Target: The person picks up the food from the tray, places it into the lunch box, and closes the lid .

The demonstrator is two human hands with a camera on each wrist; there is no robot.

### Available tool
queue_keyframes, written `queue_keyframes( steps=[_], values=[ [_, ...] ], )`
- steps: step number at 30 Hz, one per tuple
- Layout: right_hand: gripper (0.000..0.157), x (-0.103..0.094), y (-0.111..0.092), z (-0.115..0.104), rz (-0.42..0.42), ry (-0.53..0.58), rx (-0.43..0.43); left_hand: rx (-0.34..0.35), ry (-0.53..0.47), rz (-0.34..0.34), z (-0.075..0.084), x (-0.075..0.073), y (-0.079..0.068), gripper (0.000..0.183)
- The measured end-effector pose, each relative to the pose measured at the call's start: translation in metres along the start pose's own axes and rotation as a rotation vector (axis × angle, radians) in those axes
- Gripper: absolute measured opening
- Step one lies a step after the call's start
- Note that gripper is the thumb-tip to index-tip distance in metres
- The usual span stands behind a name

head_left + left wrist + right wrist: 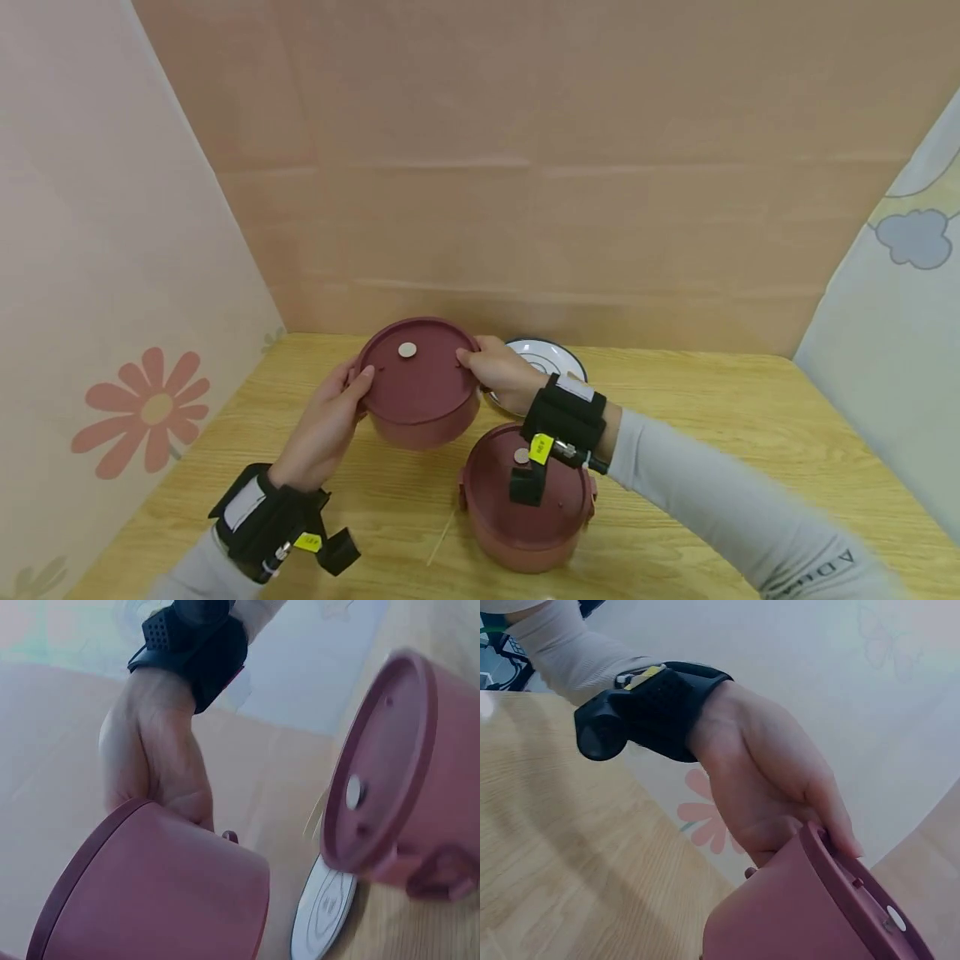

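Observation:
A maroon round lidded pot (422,379) with a pale button on its lid is held between both hands, apparently raised off the table. My left hand (326,425) grips its left side, thumb over the lid's rim. On the opposite side my right hand (510,375) holds it, thumb likewise on the rim; in the right wrist view the pot (780,915) is tilted. The fingers beneath are mostly hidden. A second, similar lidded pot (517,529) stands on the table under my right wrist, its side handle (442,874) showing in the left wrist view.
Behind the right hand lies a white plate (547,354) with a dark rim, partly covered. A thin pale stick (441,537) lies left of the standing pot. The wooden table (720,433) meets a tan back wall (562,208) and patterned side panels (900,333).

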State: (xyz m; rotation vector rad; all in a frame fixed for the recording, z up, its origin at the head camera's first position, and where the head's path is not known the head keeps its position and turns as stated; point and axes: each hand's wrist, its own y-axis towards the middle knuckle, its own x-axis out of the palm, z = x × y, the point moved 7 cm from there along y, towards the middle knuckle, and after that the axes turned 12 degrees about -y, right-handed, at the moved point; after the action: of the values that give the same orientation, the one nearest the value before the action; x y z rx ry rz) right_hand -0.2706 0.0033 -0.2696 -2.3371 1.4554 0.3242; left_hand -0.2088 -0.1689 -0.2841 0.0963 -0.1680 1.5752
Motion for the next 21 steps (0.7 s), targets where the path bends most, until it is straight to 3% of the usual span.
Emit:
queue_keyframes(
  steps=[5,10,21],
  values=[
    [0.034,-0.022,-0.022,0.003,-0.014,-0.041,-0.013,-0.007,-0.041,-0.056,0.004,0.027,-0.002,0.056],
    [0.037,-0.037,-0.043,0.018,-0.010,-0.039,-0.002,0.003,-0.080,-0.093,-0.002,0.049,-0.007,0.057],
    [0.041,-0.048,-0.077,0.050,0.028,-0.063,0.035,-0.072,-0.078,-0.085,-0.035,0.073,-0.019,0.062]
  ],
)
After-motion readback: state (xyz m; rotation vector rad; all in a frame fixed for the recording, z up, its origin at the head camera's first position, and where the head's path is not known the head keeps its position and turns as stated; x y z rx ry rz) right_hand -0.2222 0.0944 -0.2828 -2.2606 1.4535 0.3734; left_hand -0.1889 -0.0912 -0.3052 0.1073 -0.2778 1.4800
